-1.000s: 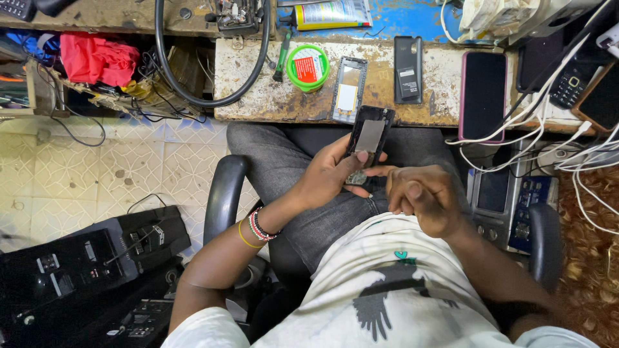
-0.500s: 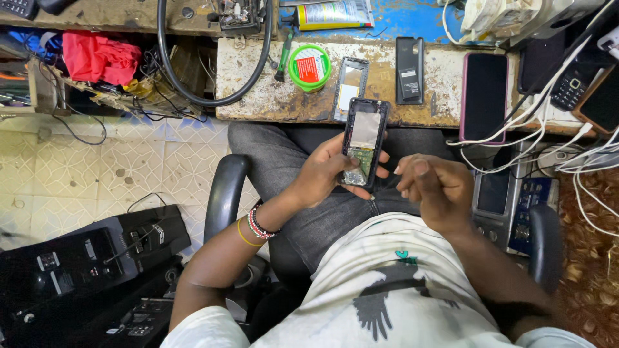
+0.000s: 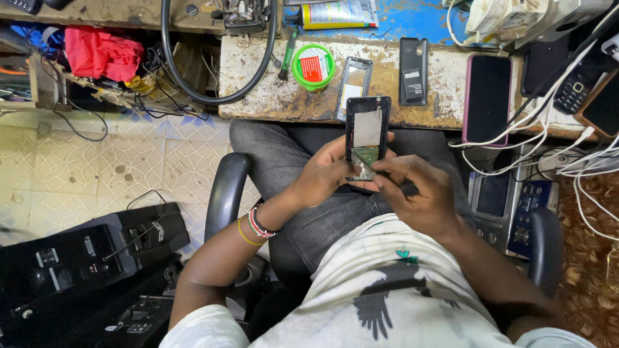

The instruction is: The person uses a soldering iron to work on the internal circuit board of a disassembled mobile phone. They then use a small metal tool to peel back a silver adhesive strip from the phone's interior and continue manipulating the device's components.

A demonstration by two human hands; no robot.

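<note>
Near the middle of the frame, the left hand is cradling an opened phone upright above the lap, its fingers wrapping the lower body from the left side, while the right hand is closing in from the right, its fingertips pinching at the exposed green circuit board near the phone's lower end. The phone is sitting just below the edge of the worn counter, where a loose phone frame, a black battery and a green round tin are lying. The phone is probably light and stiff, but the bare board and thin shell look fragile, so gripping the outer edges seems safest, not the board itself
</note>
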